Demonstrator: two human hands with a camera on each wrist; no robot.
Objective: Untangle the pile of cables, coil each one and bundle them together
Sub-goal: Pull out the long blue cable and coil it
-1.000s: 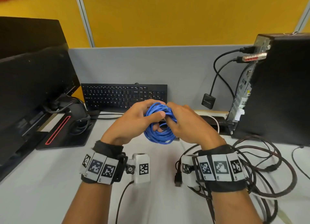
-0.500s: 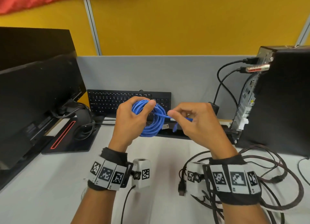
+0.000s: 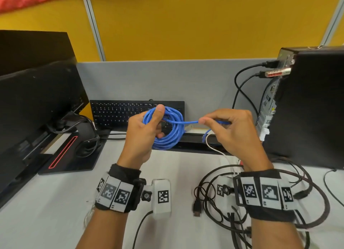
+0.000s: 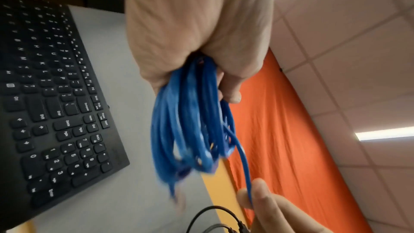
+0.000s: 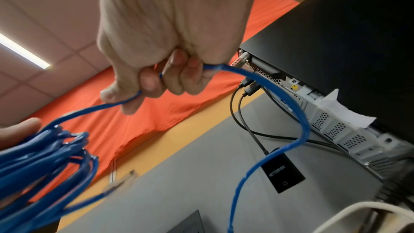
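Note:
A coiled blue network cable (image 3: 170,131) hangs in the air above the desk, in front of the keyboard. My left hand (image 3: 145,129) grips the coil with thumb over its top (image 4: 192,116). One free strand (image 3: 183,121) runs taut from the coil rightwards to my right hand (image 3: 223,125), which pinches it between thumb and fingers (image 5: 143,84). The strand's tail (image 5: 284,116) loops down past the right hand. A clear plug (image 3: 189,126) dangles beside the coil. A tangle of dark cables (image 3: 279,202) lies on the desk under my right wrist.
A black keyboard (image 3: 119,112) lies at the back by the grey partition (image 3: 158,81). Monitors (image 3: 35,103) and their stand fill the left. A black computer tower (image 3: 305,107) with plugged cables stands at the right. A white cable (image 3: 221,153) crosses the desk.
Both hands have risen and drawn apart. The right hand pulled a strand out of the coil to the right, so it is now stretched straight between the hands.

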